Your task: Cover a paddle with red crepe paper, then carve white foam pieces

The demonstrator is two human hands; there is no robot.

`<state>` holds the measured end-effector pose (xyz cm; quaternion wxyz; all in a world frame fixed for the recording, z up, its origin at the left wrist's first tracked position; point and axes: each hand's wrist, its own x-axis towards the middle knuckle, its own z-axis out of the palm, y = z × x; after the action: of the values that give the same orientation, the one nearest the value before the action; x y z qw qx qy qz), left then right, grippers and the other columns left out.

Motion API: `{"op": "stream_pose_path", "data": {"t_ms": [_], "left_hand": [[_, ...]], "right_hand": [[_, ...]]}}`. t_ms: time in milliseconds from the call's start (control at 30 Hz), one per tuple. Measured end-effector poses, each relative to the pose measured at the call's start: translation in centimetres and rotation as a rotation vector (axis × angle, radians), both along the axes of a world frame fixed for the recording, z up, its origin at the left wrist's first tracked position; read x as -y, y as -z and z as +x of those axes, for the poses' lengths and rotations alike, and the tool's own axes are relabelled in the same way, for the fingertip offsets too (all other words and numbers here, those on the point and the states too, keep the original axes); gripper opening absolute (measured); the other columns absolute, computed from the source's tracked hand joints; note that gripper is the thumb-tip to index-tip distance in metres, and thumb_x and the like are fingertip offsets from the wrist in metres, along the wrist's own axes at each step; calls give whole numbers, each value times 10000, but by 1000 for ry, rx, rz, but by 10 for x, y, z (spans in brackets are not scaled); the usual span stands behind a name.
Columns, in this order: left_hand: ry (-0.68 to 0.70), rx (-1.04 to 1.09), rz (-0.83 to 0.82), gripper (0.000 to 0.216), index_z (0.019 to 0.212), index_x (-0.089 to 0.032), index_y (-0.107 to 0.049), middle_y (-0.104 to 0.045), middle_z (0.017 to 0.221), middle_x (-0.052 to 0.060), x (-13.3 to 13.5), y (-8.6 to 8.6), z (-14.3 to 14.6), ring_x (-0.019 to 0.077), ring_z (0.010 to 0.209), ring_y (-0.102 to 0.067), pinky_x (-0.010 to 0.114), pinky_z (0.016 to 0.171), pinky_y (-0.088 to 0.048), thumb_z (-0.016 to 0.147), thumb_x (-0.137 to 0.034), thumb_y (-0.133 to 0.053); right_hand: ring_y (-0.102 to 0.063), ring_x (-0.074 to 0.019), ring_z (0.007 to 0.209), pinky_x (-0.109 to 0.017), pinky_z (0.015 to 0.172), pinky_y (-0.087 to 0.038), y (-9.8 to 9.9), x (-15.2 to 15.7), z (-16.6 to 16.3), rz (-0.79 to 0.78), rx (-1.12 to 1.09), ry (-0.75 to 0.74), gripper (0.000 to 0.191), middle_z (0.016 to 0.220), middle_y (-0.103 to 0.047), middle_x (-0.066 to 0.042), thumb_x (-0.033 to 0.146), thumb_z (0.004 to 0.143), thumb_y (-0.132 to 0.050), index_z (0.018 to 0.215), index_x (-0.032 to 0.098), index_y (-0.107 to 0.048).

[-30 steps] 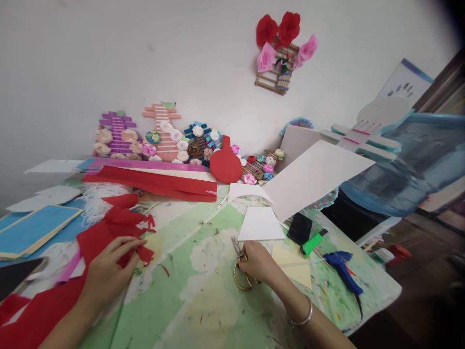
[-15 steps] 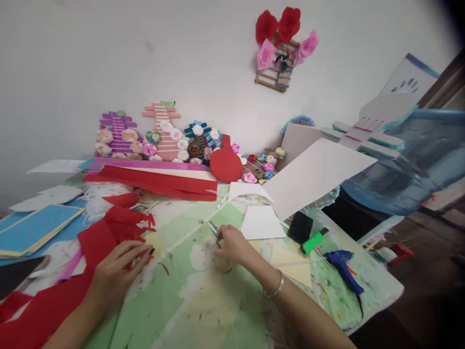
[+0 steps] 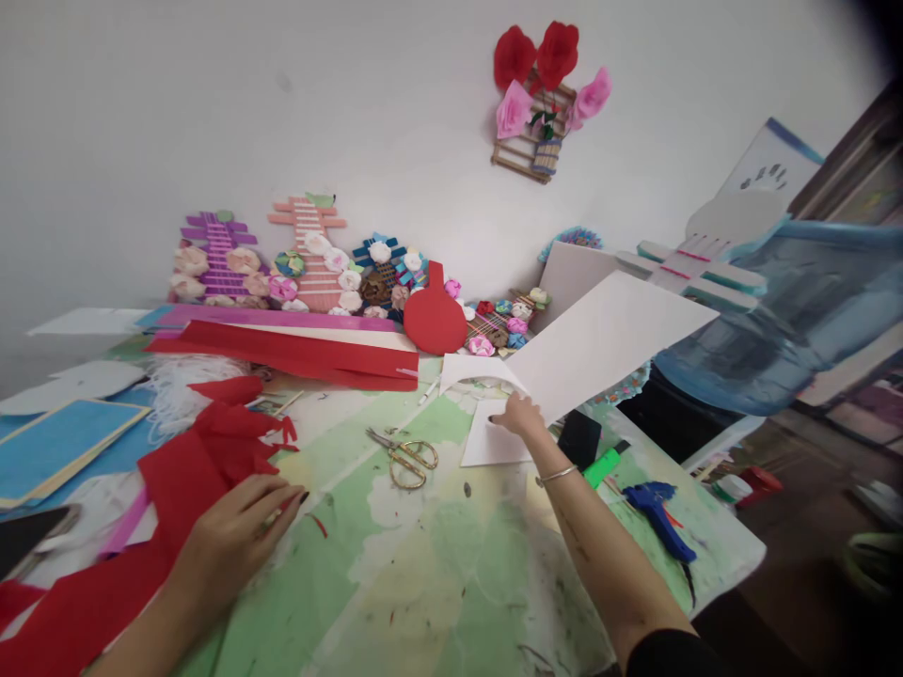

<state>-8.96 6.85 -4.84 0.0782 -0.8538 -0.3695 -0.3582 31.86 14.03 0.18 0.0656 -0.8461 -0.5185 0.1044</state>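
My left hand lies flat on crumpled red paper at the table's left, fingers stretched out. My right hand reaches forward and rests on a small white sheet, right under the edge of a large white sheet; its fingers curl down onto the paper and I cannot make out a grip. Gold-handled scissors lie by themselves on the green table cover, between my two hands.
Paper-flower crafts line the wall behind. Long red paper strips lie at the back. A black block, green marker and blue glue gun sit at the right. A blue board lies far left; a water jug at the right.
My right hand carried the scissors leftward, set them down on the table, then reached forward to the small white sheet. My left hand stayed on the red paper.
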Motion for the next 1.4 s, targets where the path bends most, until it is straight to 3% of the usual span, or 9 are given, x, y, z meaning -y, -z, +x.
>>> {"op": "stream_pose_path", "data": {"t_ms": [100, 200, 533, 667, 833, 1067, 1167, 1267, 1400], "left_hand": [[8, -57, 94, 281, 830, -226, -663, -687, 814, 29, 1, 0, 4, 182, 803, -635, 302, 767, -519, 883, -319, -403], [44, -66, 145, 264, 834, -223, -651, -684, 789, 24, 0, 1, 8, 174, 778, -633, 301, 754, -518, 878, -291, -400], [80, -95, 172, 223, 857, -248, -644, -688, 806, 12, -9, 17, 0, 179, 781, -633, 302, 745, -519, 855, -265, -422], [86, -111, 158, 234, 878, -242, -657, -689, 824, 24, -12, 24, -1, 189, 799, -632, 316, 770, -514, 859, -260, -424], [73, -79, 37, 223, 924, -253, -657, -684, 858, 18, -14, 29, 1, 178, 821, -630, 285, 762, -507, 853, -327, -459], [86, -114, -166, 279, 1013, -257, -654, -675, 977, 33, -13, 35, 5, 171, 902, -629, 244, 803, -505, 836, -412, -504], [95, -117, -211, 245, 983, -257, -665, -675, 962, 43, -11, 32, 9, 169, 893, -630, 242, 787, -514, 845, -371, -498], [85, -108, -220, 218, 958, -255, -671, -671, 943, 38, -11, 27, 11, 156, 878, -629, 222, 770, -511, 847, -331, -500], [90, -108, -187, 225, 949, -239, -675, -663, 917, 35, -11, 24, 10, 146, 845, -629, 208, 760, -504, 842, -350, -510]], "right_hand": [[-479, -394, 1140, -474, 874, -380, 3, 9, 22, -50, 0, 108, 841, 1273, -419, -310, 408, 629, -740, 1298, 51, -377], [-499, -388, 1109, -461, 849, -396, 10, 15, 18, -29, -42, 95, 866, 1278, -408, -300, 413, 603, -747, 1297, 65, -362], [-502, -216, 1108, -315, 877, -401, 20, 17, -34, 217, -430, -192, 613, 1228, -509, -113, 227, 702, -629, 1261, 183, -381], [-595, -155, 936, -255, 722, -470, 23, 22, -54, 182, -661, -305, 459, 1175, -559, -58, 208, 764, -531, 1213, 220, -436], [-632, -149, 842, -232, 645, -493, 34, 34, -72, 86, -775, -416, 499, 1118, -614, -64, 173, 689, -601, 1176, 173, -495], [-618, -163, 885, -259, 776, -467, 33, 30, -66, 89, -498, -416, 246, 962, -677, -27, 140, 745, -536, 954, 188, -658], [-521, -244, 1087, -367, 913, -385, 24, 15, -43, 161, -230, -256, 285, 1088, -618, -138, 71, 797, -442, 1001, 127, -633], [-423, -327, 1182, -483, 923, -344, 22, 4, -16, 194, 4, -79, 309, 1196, -510, -259, 66, 862, -368, 1100, 50, -565], [-526, -245, 1066, -445, 876, -440, 29, -3, 9, 150, 173, 18, 290, 1177, -543, -135, 274, 896, -501, 1144, 130, -544]]}}
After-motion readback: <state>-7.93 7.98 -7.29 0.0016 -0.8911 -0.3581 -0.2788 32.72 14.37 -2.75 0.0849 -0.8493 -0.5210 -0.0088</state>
